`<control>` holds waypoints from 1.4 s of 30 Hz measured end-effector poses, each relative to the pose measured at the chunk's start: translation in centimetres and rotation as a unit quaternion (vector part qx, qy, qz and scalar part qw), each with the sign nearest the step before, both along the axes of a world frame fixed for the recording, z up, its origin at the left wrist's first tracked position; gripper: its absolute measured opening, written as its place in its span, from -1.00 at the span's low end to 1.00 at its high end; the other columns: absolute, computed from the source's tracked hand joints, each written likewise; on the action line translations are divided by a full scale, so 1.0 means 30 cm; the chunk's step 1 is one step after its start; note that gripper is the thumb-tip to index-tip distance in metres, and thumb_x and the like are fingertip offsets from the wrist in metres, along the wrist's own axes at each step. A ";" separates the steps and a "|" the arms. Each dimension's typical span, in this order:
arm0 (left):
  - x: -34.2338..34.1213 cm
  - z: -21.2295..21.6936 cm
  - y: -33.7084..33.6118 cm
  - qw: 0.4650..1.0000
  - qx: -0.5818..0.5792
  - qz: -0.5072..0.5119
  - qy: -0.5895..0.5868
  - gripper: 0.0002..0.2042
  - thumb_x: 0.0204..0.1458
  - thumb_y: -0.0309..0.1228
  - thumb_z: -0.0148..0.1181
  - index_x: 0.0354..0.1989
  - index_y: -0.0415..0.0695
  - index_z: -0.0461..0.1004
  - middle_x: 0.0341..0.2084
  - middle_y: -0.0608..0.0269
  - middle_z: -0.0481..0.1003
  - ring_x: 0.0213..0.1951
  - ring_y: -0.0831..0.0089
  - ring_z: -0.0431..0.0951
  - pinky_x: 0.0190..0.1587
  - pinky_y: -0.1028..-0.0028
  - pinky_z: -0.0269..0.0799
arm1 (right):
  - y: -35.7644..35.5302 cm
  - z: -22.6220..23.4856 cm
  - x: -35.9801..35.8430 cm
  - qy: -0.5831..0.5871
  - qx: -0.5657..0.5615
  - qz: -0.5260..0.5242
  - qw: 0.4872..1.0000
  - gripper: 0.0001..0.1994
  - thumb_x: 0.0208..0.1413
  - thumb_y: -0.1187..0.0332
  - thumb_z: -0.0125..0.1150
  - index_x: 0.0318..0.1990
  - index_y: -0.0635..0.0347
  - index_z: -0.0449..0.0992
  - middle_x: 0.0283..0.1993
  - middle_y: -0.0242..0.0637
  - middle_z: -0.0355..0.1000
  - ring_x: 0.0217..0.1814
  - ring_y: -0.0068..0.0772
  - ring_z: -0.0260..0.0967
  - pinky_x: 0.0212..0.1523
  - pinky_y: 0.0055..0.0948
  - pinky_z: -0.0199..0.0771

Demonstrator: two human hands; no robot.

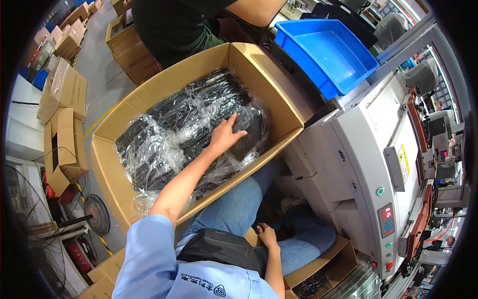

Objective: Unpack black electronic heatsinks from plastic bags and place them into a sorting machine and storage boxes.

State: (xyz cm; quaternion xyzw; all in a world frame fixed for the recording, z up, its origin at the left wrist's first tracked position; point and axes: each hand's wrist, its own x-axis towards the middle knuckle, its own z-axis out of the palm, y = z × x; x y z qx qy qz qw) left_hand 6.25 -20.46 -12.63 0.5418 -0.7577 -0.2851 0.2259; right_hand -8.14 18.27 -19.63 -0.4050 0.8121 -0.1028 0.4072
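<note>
A large open cardboard box [114, 124] rests across my lap. Inside it lies a clear plastic bag [164, 144] stuffed with black parts. My left hand [225, 134] reaches into the box and lies on the bag, fingers spread over the black parts at the box's right end. My right hand [267, 235] is down by my thigh, fingers curled on the edge of a small cardboard box [343, 254] beside my blue jeans. Whether it grips anything is hard to tell.
A grey-white machine [368, 149] with a control panel and round buttons stands to the right. A blue plastic tray [328, 50] sits above it. Another person in dark clothes [174, 25] stands behind the box. Stacked cartons [64, 99] and a floor fan [25, 229] are to the left.
</note>
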 end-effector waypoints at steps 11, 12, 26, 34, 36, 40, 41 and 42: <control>0.387 0.212 0.043 0.666 0.447 0.039 0.596 -0.50 0.05 -0.04 0.12 0.03 -0.17 0.38 -0.06 0.19 0.47 -0.03 0.38 0.45 0.05 0.40 0.33 | -0.273 0.424 -0.034 -0.141 -0.315 -0.219 0.913 -0.80 0.19 0.42 0.00 -0.13 0.31 0.50 -0.30 -0.24 0.51 -0.24 -0.52 0.43 -0.18 -0.54 0.41; 0.404 0.222 0.061 0.620 0.456 0.052 0.636 -0.49 0.06 -0.03 0.11 0.03 -0.17 0.38 -0.07 0.20 0.47 -0.04 0.36 0.46 0.05 0.38 0.34 | -0.328 0.502 -0.032 -0.142 -0.333 -0.218 0.906 -0.80 0.19 0.42 0.00 -0.13 0.31 0.50 -0.30 -0.26 0.50 -0.23 -0.53 0.43 -0.16 -0.54 0.41; 0.355 0.219 0.246 0.432 0.486 -0.078 0.755 -0.51 0.14 0.01 -0.08 0.03 -0.16 0.38 -0.11 0.17 0.50 -0.11 0.28 0.51 0.01 0.31 0.42 | -0.785 0.766 0.153 -0.357 -0.397 -0.193 0.823 -0.84 0.19 0.32 0.04 -0.23 0.24 0.41 -0.42 -0.49 0.31 -0.39 -0.71 0.19 -0.33 -0.66 0.19; 0.336 0.229 0.266 0.453 0.436 -0.090 0.772 -0.54 0.18 -0.05 -0.12 0.02 -0.18 0.39 -0.11 0.18 0.49 -0.12 0.33 0.51 -0.02 0.34 0.43 | -0.684 0.767 0.151 -0.365 -0.393 -0.214 0.817 -0.69 0.23 0.31 -0.02 0.06 0.26 0.23 -0.08 -0.34 0.28 -0.08 -0.59 0.22 -0.03 -0.56 0.24; 0.337 0.141 0.250 0.459 0.447 -0.033 0.767 -0.50 0.17 0.00 -0.17 0.02 -0.17 0.38 -0.10 0.17 0.49 -0.07 0.31 0.49 0.01 0.32 0.41 | -0.664 0.737 0.195 -0.243 -0.430 -0.084 0.865 -0.34 0.04 0.22 0.24 0.21 0.26 0.06 0.10 -0.14 0.22 0.11 -0.35 0.18 0.14 -0.36 0.13; 0.310 0.071 0.295 0.896 0.106 -0.063 0.426 -0.53 -0.09 -0.51 0.28 0.06 -0.17 0.33 -0.06 0.24 0.44 -0.05 0.44 0.44 0.05 0.38 0.35 | -0.655 0.733 0.237 -0.024 -0.368 0.037 0.929 -0.48 -0.01 0.29 0.26 0.07 0.32 0.23 0.01 0.09 0.32 0.09 -0.24 0.26 0.06 -0.32 0.21; 0.289 0.049 0.281 0.731 0.318 -0.004 0.603 -0.32 -0.35 -0.76 0.33 0.08 -0.19 0.29 -0.02 0.27 0.40 -0.05 0.49 0.41 0.07 0.41 0.33 | -0.658 0.732 0.232 -0.118 -0.357 -0.024 0.926 -0.54 0.02 0.34 0.23 0.06 0.31 0.28 -0.06 -0.09 0.37 0.01 -0.38 0.28 0.01 -0.40 0.24; 0.286 0.029 0.282 0.732 0.318 -0.004 0.603 -0.32 -0.35 -0.76 0.33 0.08 -0.19 0.29 -0.02 0.27 0.40 -0.05 0.49 0.41 0.07 0.41 0.33 | -0.659 0.728 0.227 -0.210 -0.342 -0.085 0.912 -0.60 0.05 0.39 0.21 0.04 0.30 0.32 -0.13 -0.27 0.41 -0.07 -0.52 0.30 -0.04 -0.49 0.28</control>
